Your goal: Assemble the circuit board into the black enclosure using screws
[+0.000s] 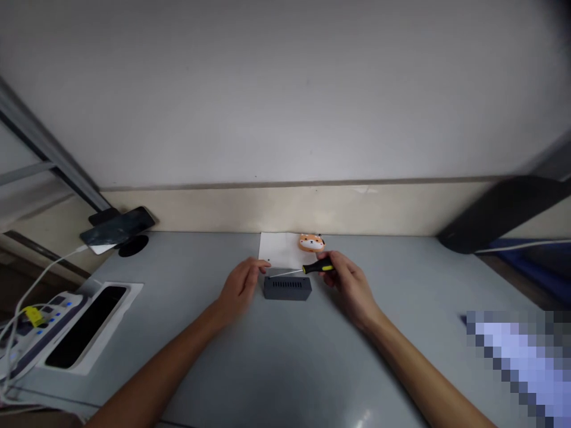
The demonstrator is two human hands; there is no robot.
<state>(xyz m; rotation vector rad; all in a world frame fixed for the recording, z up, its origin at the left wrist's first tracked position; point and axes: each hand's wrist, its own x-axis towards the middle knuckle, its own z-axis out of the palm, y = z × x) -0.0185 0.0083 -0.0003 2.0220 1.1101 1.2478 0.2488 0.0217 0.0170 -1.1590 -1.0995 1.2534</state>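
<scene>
My right hand (350,285) is closed around the black-and-yellow handle of a screwdriver (318,267). Its thin shaft points left, with the tip at the upper left of a dark grey slotted box (288,289) lying on the table. To the left of that box is my left hand (243,282), its fingers stretched toward the edge of a white sheet of paper (279,245). I see nothing held in it. A small dark speck (268,260), too small to name, lies on the paper by those fingertips. An orange animal-faced item (311,242) sits on the paper's right side.
On the left, a phone (118,229) rests on a stand, with a dark-screened device (87,327) and a power strip (42,333) with cables nearer me. A dark cylinder (495,214) stands at the back right. The wall (285,107) borders the table's (285,362) far edge.
</scene>
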